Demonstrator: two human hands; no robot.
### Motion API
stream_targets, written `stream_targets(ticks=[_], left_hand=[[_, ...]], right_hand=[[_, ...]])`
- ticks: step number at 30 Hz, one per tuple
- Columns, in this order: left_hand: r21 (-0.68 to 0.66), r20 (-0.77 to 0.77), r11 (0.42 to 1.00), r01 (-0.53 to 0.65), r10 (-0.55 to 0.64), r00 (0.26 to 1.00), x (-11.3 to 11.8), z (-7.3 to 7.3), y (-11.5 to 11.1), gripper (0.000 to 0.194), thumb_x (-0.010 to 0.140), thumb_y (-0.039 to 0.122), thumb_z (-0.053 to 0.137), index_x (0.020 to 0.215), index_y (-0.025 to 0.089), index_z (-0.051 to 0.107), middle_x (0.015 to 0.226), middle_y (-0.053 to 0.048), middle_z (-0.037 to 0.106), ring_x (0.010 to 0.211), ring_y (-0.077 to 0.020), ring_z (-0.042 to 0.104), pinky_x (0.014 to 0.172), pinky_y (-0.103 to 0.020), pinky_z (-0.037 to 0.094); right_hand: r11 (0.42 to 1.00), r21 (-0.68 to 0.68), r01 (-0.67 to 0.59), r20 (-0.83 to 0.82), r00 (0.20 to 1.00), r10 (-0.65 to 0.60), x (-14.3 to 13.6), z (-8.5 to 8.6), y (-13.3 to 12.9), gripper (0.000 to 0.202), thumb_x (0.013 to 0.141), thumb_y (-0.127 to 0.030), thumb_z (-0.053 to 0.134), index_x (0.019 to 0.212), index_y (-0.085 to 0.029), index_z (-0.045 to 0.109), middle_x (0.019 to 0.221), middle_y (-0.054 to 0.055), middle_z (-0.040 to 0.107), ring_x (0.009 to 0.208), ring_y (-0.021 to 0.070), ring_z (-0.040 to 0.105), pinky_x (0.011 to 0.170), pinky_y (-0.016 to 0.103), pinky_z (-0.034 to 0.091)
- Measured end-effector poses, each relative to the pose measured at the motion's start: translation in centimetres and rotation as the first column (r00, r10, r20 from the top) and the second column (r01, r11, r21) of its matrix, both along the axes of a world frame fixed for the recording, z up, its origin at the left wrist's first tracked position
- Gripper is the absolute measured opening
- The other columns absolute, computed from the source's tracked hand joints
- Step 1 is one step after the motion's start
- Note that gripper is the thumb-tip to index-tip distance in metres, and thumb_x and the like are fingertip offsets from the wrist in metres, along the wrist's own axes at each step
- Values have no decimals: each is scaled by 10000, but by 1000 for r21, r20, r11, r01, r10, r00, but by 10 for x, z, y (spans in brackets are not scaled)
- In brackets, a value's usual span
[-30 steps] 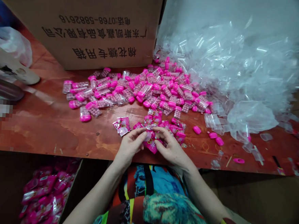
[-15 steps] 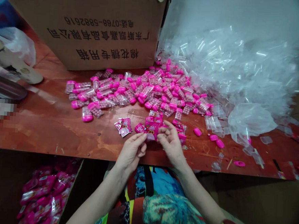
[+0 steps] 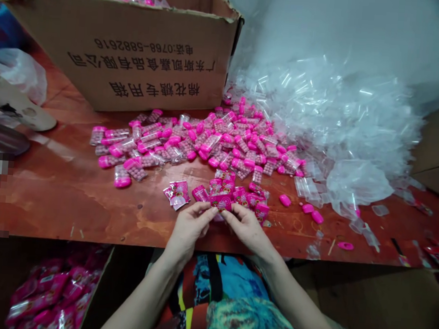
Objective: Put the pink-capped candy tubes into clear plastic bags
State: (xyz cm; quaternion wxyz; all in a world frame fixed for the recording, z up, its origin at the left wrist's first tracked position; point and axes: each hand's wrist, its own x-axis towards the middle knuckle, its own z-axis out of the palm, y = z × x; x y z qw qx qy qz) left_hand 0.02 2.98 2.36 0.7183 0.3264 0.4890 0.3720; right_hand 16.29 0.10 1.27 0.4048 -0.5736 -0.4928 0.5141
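Between my two hands, near the table's front edge, is a small pink printed packet [image 3: 221, 201]. My left hand [image 3: 193, 224] pinches its left side with thumb and forefinger. On its right side, my right hand [image 3: 244, 226] closes thumb and fingers in the same way. Just beyond and to the right lie several similar pink packets [image 3: 252, 199]. To the left rests a small group of packets [image 3: 179, 193], some showing a pale face. Farther back spreads a heap of clear little bottles with pink caps [image 3: 206, 141], filled with pale pink balls.
A large cardboard box [image 3: 144, 59] stands behind the bottles. Clear plastic pieces [image 3: 332, 107] pile up at the back right. Loose pink caps [image 3: 317, 217] lie to the right on the red-brown table [image 3: 117, 222]. Below at left, a box holds pink packages [image 3: 56, 293].
My right hand has lowered and its raised fingers have closed on the packet's right side. My left hand keeps its pinch. The whole view has shifted slightly.
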Motion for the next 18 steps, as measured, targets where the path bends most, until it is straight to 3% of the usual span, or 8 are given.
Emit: stream_targets(ticks=[2, 4, 7, 10, 18], left_hand=[[-56, 28, 997, 53, -52, 998, -1, -2, 0, 353, 704, 465, 820, 771, 147, 684, 473, 71, 426, 401, -42, 319, 415, -194, 154], [-31, 29, 999, 37, -36, 999, 0, -3, 0, 381, 705, 464, 820, 657, 144, 619, 460, 70, 406, 414, -39, 314, 421, -188, 163], [3, 37, 998, -59, 59, 998, 4, -2, 2, 452, 680, 443, 841, 561, 150, 516, 469, 66, 407, 428, -33, 308, 426, -183, 177], [-42, 76, 994, -99, 102, 992, 11, -1, 6, 454, 650, 436, 857, 562, 154, 511, 449, 69, 404, 409, -32, 290, 412, -185, 163], [-165, 129, 982, -87, 109, 986, 15, -8, 10, 414, 601, 446, 878, 632, 126, 617, 406, 62, 426, 375, -30, 291, 382, -181, 163]], right_hand=[[1000, 24, -17, 11, 1000, 17, -4, 0, 0, 233, 911, -407, 604, 838, -192, 658, 773, -1, 647, 730, 156, 569, 688, 279, 451], [1000, 29, -3, 12, 1000, 3, -6, 0, 2, 227, 898, -410, 621, 843, -194, 663, 796, 3, 658, 744, 158, 576, 699, 280, 456], [996, -38, 76, -43, 996, -78, -9, -1, 5, 277, 849, -473, 671, 853, -196, 656, 710, -16, 615, 627, 133, 531, 599, 258, 432], [982, -114, 153, -83, 983, -163, -11, -3, 7, 348, 843, -545, 653, 805, -202, 608, 597, -54, 509, 488, 102, 412, 478, 242, 345], [978, 102, 180, 130, 973, -193, -17, -3, 9, 315, 934, -468, 531, 767, -206, 586, 656, -23, 541, 603, 134, 471, 576, 260, 382]])
